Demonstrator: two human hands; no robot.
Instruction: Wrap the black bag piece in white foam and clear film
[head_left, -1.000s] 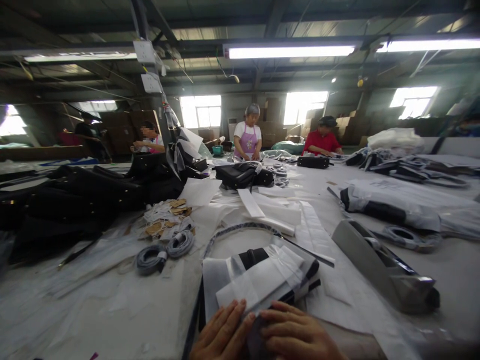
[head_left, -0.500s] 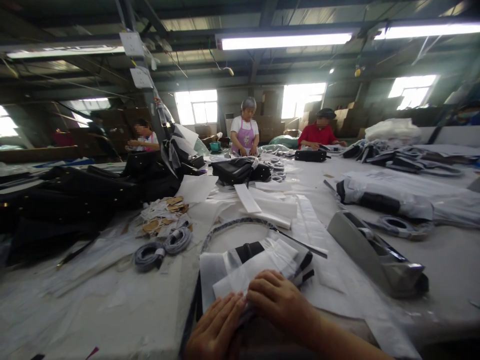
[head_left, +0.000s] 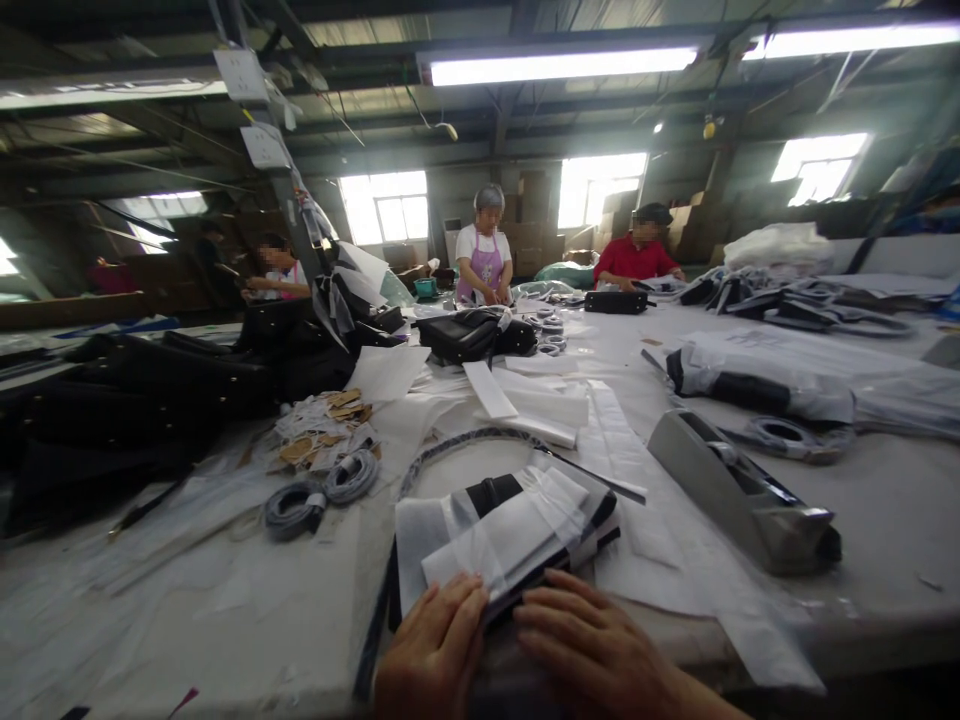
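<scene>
A black handbag (head_left: 499, 493) lies at the table's near edge, partly covered by white wrapping paper (head_left: 510, 535). Its long dark strap (head_left: 480, 434) arcs over the far side and runs down the left. My left hand (head_left: 442, 640) is closed on the bag's near edge, fingers together over the paper and thumb hidden. Just right of it, my right hand (head_left: 592, 640) has its fingers stretched out along the bag's lower right edge. Whether its fingertips touch the bag is hard to tell.
A grey tape dispenser (head_left: 735, 490) stands at right, near a plastic-wrapped bag (head_left: 757, 380). Coiled straps (head_left: 352, 475) and a heap of tags (head_left: 322, 430) lie left. Black bags (head_left: 135, 400) are piled farther left. Two co-workers (head_left: 484, 255) (head_left: 637, 255) work across the table.
My right hand has drawn back from the top of the paper towards me and its fingers have straightened. My left hand stays at the near edge. The view has shifted slightly.
</scene>
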